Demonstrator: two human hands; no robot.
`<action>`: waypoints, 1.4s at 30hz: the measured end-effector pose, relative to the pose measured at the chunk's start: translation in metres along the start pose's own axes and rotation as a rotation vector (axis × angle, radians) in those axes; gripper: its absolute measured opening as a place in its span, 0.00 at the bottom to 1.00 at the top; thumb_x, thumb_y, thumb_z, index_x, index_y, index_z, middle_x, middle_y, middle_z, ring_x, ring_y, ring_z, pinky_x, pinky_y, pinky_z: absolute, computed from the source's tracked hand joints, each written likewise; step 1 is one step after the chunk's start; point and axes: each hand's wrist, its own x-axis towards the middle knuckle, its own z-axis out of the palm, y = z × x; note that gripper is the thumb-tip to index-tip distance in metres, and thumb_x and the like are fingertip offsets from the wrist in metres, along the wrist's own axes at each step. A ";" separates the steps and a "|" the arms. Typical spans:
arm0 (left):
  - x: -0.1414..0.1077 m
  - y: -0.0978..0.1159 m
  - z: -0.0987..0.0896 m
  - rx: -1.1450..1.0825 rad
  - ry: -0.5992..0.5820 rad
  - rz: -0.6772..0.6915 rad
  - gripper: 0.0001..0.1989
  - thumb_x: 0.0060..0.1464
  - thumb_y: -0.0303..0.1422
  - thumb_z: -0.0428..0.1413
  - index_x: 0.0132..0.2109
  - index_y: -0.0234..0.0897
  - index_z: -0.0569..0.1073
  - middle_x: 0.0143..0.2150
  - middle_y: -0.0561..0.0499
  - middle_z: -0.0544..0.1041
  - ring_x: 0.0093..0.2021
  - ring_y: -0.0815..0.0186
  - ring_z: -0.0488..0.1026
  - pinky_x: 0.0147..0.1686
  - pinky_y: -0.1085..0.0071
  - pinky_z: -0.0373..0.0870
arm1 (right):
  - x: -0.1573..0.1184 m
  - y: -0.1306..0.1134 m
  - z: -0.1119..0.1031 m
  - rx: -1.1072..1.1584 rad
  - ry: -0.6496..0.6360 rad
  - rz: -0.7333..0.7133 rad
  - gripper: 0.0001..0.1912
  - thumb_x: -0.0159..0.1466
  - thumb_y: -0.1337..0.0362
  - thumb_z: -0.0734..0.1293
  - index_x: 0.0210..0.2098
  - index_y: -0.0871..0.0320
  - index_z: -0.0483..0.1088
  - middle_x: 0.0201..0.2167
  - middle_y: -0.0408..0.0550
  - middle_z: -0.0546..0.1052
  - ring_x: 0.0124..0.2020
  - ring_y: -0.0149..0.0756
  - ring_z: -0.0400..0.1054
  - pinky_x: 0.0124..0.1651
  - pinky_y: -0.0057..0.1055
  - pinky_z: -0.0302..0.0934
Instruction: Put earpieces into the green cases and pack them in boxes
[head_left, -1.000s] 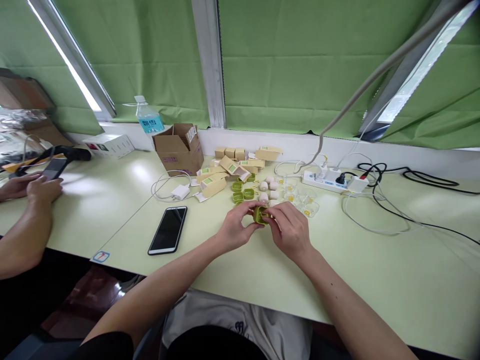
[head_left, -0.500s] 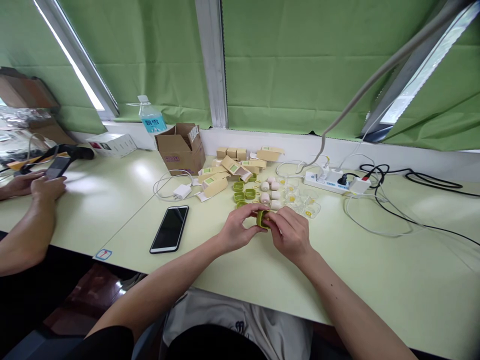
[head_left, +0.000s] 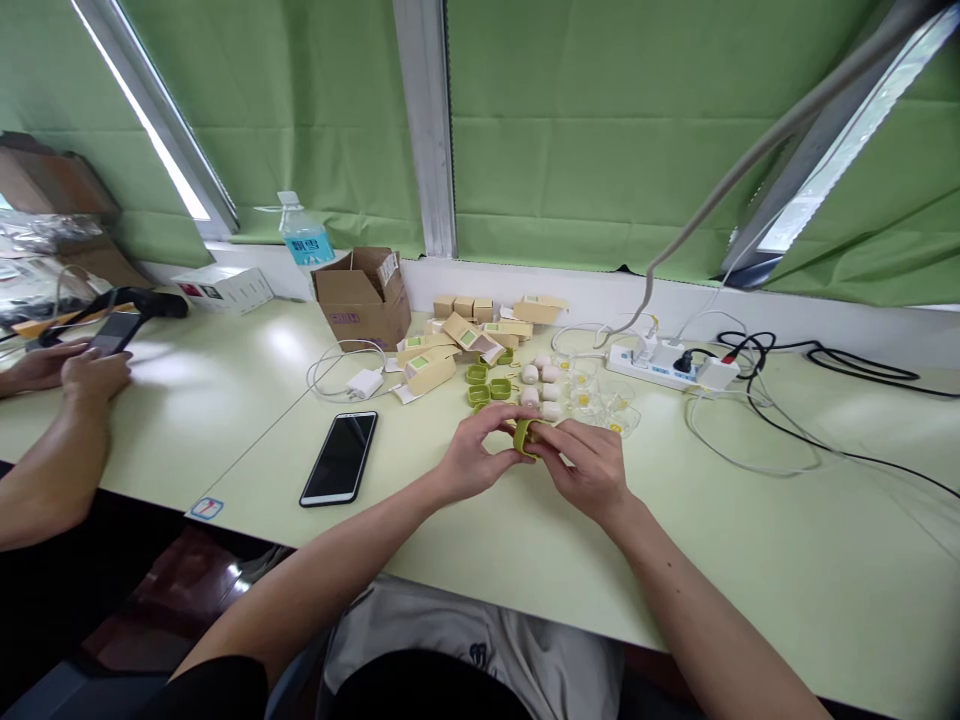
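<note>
Two hands meet over the pale table (head_left: 720, 560) in the head view, and between them, dead centre of the action, sits one small green case (head_left: 520, 437), held up with its open side turned toward three o'clock. Your left hand (head_left: 478, 456) has it from nine o'clock, forefinger over the top, thumb underneath, gripping the rim firmly. Your right hand (head_left: 586, 462) comes in from three, fingers bunched, tips right at the open side; whether they pinch the case itself or something inside it, you can't tell from here.

Look out from the case: more green cases (head_left: 500, 388) cluster at eleven o'clock, pale rounded pieces (head_left: 550, 374) at one, clear plastic covers (head_left: 583, 398) at two. Farther along two, there's the power strip (head_left: 651, 370), loaded with plugs. Between ten and eleven, small cartons (head_left: 429, 374) lie in a heap, and the brown box (head_left: 358, 312) stands open at ten. Your phone (head_left: 339, 460) lies flat at nine, screen dark. Way out at nine, a co-worker's hands (head_left: 96, 375) hold another phone (head_left: 116, 332).
</note>
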 end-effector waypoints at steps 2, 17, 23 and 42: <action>0.000 0.000 0.000 -0.043 0.012 -0.061 0.25 0.54 0.28 0.73 0.58 0.42 0.81 0.55 0.44 0.84 0.56 0.57 0.81 0.52 0.63 0.82 | 0.000 0.001 -0.003 0.030 0.015 -0.015 0.10 0.71 0.71 0.73 0.51 0.57 0.78 0.31 0.45 0.82 0.27 0.30 0.73 0.30 0.28 0.60; 0.002 -0.007 -0.001 -0.200 0.143 -0.255 0.27 0.49 0.31 0.75 0.55 0.42 0.80 0.56 0.43 0.83 0.60 0.51 0.79 0.56 0.56 0.79 | -0.002 -0.001 -0.006 0.003 -0.080 -0.011 0.17 0.73 0.72 0.67 0.59 0.60 0.78 0.22 0.39 0.69 0.22 0.29 0.58 0.28 0.31 0.51; 0.001 -0.009 -0.002 -0.186 0.136 -0.254 0.27 0.49 0.35 0.76 0.56 0.42 0.81 0.56 0.43 0.83 0.59 0.51 0.79 0.55 0.56 0.79 | -0.003 -0.002 -0.004 -0.016 -0.129 -0.010 0.18 0.74 0.73 0.65 0.59 0.59 0.79 0.21 0.38 0.70 0.22 0.29 0.57 0.29 0.32 0.49; 0.004 0.001 -0.004 -0.148 0.138 -0.227 0.25 0.49 0.30 0.75 0.54 0.43 0.82 0.54 0.45 0.82 0.58 0.55 0.79 0.55 0.61 0.78 | -0.005 -0.003 -0.004 -0.001 -0.158 0.012 0.23 0.73 0.73 0.66 0.65 0.57 0.75 0.21 0.37 0.72 0.20 0.29 0.58 0.28 0.32 0.49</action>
